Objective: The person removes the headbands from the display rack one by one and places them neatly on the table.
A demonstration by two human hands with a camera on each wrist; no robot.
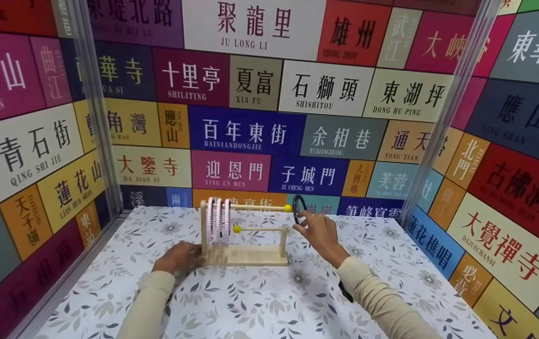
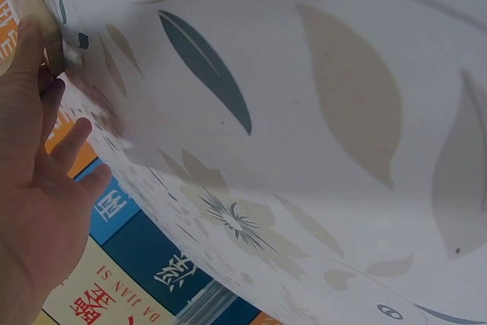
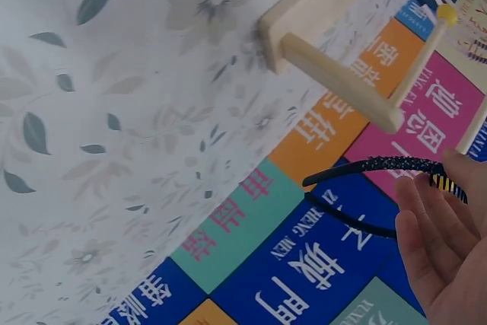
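My right hand pinches a black headband with a speckled band. It stands near the yellow ball tip of the upper rod. The open ends of the headband point away from the fingers in the right wrist view. A wooden stand rests on the table, with several pale pink headbands hanging at the left of its upper rod. My left hand grips the left end of the stand's base between thumb and finger, its other fingers loose in the left wrist view.
A shorter lower rod with a yellow ball runs from the stand's right post. The table wears a white leaf-patterned cloth. Panels with coloured signs enclose it at the back and sides.
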